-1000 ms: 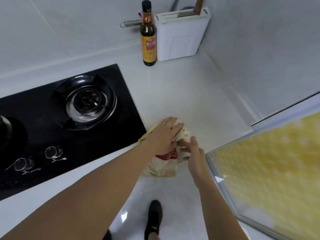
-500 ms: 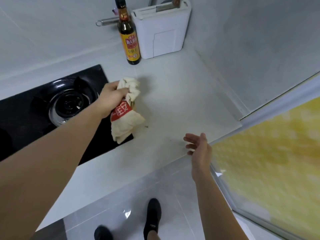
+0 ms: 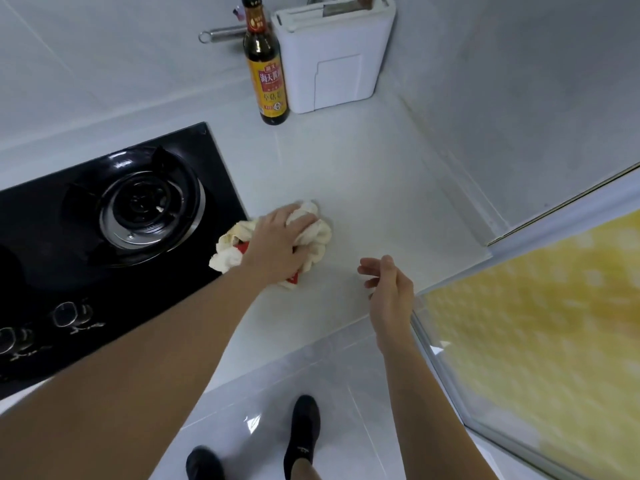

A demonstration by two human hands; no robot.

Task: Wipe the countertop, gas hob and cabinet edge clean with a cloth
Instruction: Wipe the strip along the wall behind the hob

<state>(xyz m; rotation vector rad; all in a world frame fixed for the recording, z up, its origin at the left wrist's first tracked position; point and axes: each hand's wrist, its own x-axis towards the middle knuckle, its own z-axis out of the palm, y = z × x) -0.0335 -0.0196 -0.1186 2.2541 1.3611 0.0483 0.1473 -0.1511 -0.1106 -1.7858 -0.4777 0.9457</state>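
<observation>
Cream cloth (image 3: 313,233) lay bunched at frame centre under our left hand (image 3: 280,247), gripped on the countertop (image 3: 381,188). Our right hand (image 3: 389,292) hovered lower right, loosely curled, holding nothing.

The left arm is stretched forward and to the right, and the left hand (image 3: 280,247) is laid palm down, its fingers curled over a bunched cloth (image 3: 311,233). The right forearm is raised from the lower right, with the right hand (image 3: 389,289) held in the air, fingers loosely bent and apparently empty. Two feet in dark socks are seen below.
</observation>
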